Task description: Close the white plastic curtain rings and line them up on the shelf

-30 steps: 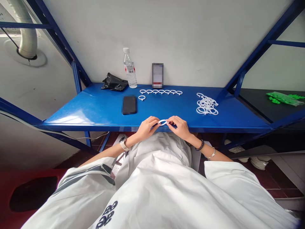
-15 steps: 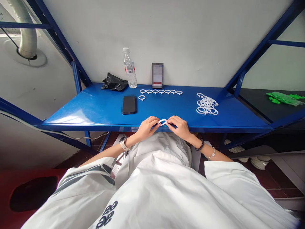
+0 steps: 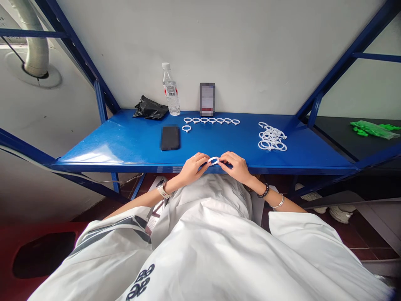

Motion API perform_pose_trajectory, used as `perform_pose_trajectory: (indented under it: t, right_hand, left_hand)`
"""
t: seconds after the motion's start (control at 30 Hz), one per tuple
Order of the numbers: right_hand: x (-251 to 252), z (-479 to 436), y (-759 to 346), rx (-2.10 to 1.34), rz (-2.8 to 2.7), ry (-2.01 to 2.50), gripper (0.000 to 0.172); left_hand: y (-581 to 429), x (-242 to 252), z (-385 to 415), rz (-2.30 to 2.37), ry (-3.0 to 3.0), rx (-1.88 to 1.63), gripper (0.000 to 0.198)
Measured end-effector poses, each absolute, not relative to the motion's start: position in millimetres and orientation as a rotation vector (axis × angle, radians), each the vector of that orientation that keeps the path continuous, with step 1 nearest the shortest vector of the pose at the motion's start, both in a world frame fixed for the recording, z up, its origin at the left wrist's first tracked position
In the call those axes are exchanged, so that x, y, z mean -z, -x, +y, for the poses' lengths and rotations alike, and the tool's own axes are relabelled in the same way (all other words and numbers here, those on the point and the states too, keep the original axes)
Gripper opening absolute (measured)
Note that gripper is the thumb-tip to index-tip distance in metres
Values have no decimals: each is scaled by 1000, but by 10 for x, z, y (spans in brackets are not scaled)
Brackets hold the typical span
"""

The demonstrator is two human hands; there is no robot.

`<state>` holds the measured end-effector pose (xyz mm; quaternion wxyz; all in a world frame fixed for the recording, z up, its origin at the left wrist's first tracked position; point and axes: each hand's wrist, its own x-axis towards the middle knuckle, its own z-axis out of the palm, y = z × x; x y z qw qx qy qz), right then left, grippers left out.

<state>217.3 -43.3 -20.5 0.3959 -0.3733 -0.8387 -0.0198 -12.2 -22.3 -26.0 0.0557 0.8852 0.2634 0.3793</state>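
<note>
At the front edge of the blue table (image 3: 140,146), a white ring (image 3: 213,161) is held between both hands. My left hand (image 3: 196,166) pinches its left side, and my right hand (image 3: 233,166) pinches its right side. Several white rings (image 3: 204,120) with small tabs stand in a row towards the back of the table, and one more ring (image 3: 186,128) sits just in front of the row's left end. A loose pile of white rings (image 3: 272,138) lies to the right.
A black phone-like object (image 3: 170,138) lies left of centre. Behind it are a black plastic bag (image 3: 150,108) and a water bottle (image 3: 171,94). A phone (image 3: 207,99) leans on the wall. Blue frame posts flank the table; a green packet (image 3: 374,129) is at far right.
</note>
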Motion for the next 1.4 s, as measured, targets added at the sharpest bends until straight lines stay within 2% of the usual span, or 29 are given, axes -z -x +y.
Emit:
perform_pose_trajectory:
  t: [0.67,1.4]
  right_hand:
    - [200,-442,-2167,8,-2107,976,19]
    - [204,-446,-2168,-8,-2115,972,16]
  left_hand:
    - [124,267,-218,813,-2679,-1119,30]
    - [122,266,-221,804,-2680,-1132,30]
